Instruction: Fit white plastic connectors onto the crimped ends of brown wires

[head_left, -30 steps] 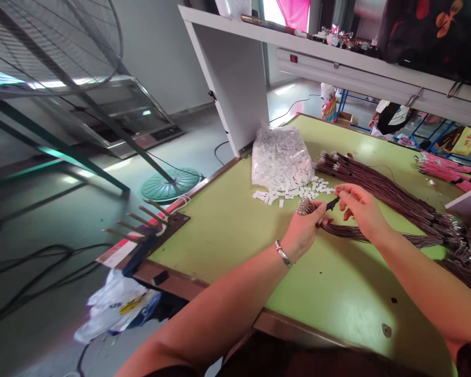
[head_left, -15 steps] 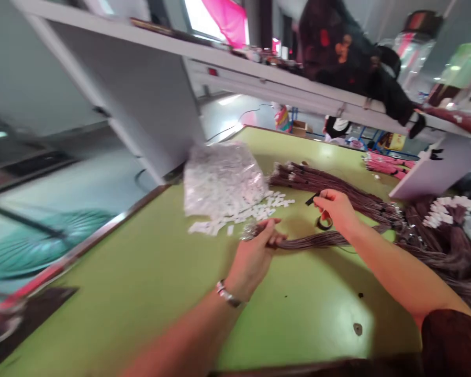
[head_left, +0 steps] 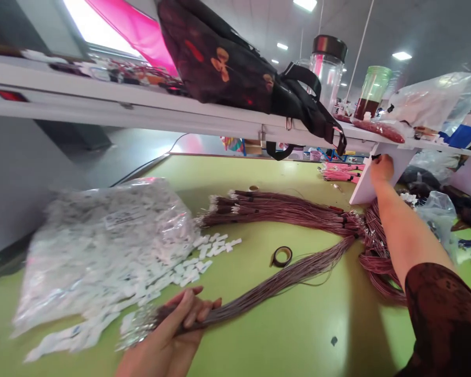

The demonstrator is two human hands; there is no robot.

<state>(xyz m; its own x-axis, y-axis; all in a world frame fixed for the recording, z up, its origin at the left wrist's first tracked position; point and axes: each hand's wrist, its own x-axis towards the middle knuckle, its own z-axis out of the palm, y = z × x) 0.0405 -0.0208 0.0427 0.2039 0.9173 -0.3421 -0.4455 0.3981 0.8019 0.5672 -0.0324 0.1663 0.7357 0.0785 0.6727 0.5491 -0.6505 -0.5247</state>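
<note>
We clamp our left hand (head_left: 176, 327) on a bundle of brown wires (head_left: 255, 297), its metal ends (head_left: 139, 325) pointing to nine o'clock. From that hand, white pieces (head_left: 190, 269) lie at twelve, a clear bag (head_left: 110, 238) at ten, and a tape roll (head_left: 289, 256) at two. Farther toward two, our right hand (head_left: 382, 168) is at the panel (head_left: 361, 187) beside a black strip (head_left: 376, 156); whether it grips that, we cannot tell.
</note>
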